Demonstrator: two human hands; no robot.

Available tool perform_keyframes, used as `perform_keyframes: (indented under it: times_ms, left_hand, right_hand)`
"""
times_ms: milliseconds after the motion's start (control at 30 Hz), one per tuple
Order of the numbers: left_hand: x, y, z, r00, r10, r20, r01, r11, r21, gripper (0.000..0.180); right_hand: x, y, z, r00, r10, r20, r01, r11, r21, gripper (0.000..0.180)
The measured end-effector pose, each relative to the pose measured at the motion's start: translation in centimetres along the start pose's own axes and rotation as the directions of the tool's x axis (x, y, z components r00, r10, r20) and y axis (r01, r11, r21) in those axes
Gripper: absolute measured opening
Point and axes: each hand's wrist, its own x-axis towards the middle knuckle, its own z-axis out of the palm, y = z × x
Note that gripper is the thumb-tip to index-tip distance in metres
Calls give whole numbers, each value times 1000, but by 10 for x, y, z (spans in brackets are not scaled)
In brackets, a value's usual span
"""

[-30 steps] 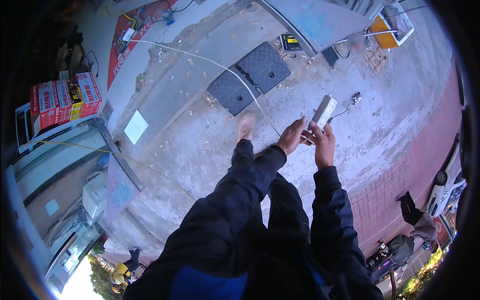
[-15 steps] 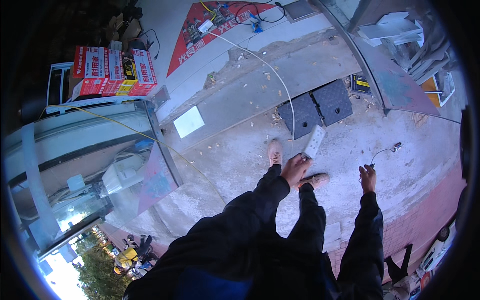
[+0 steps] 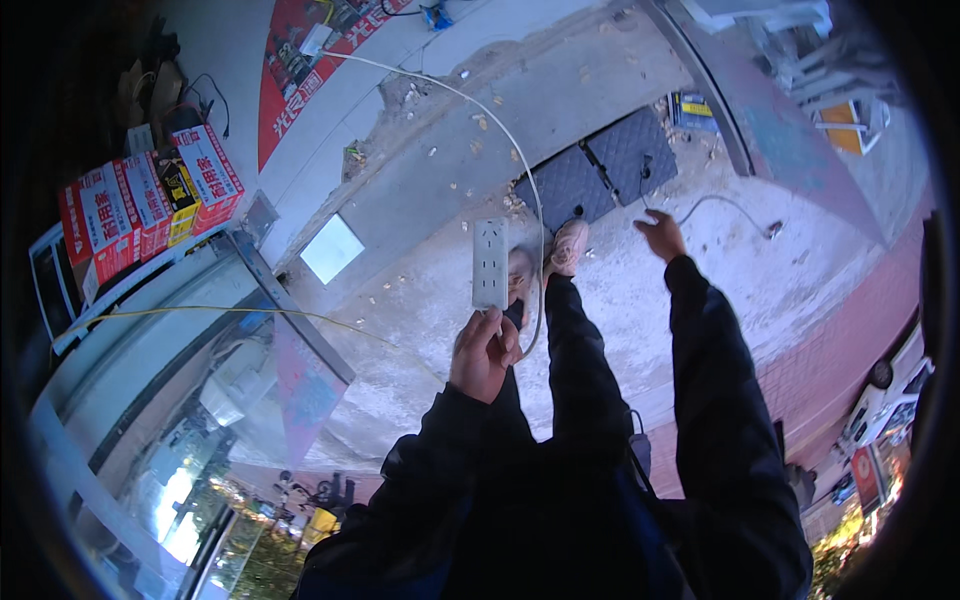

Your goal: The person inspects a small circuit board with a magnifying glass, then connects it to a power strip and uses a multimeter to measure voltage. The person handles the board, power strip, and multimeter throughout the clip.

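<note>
My left hand is closed around the lower end of a white power strip. The strip stands nearly upright in view, its socket face showing. From its held end, a white cable loops up and runs far left to a white box on the floor. My right hand reaches forward beside the dark floor covers, its thumb and fingertips drawn together. A thin cord leads from it to a small object on the ground. The cord's plug end at my fingers is small and blurred.
Dark cover plates lie beyond my feet. A white square panel is on the floor to the left. Red and white boxes are stacked at far left, and a yellow cable crosses near the glass door. A metal-edged panel stands right.
My left hand has moved left and turned the power strip upright, socket face showing. My right hand has moved forward and left, drawing the thin cord longer. The view has shifted and my feet have stepped.
</note>
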Motion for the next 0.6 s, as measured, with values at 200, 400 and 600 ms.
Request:
perform_keyframes:
  times_ms: [200, 400, 600]
  left_hand:
    - [26, 27, 17, 1000, -14, -3, 13, 978, -206, 40]
    - [42, 88, -13, 999, 32, -5, -32, 935, -353, 45]
    - [80, 160, -82, 991, -8, 137, 84, 821, -564, 60]
  right_hand:
    - [-54, -118, 32, 930, -190, 315, -38, 803, 595, 36]
    - [-42, -254, 42, 902, -223, 369, 21, 877, 480, 39]
    - [21, -422, 55, 876, -446, 182, 402, 886, 231, 55]
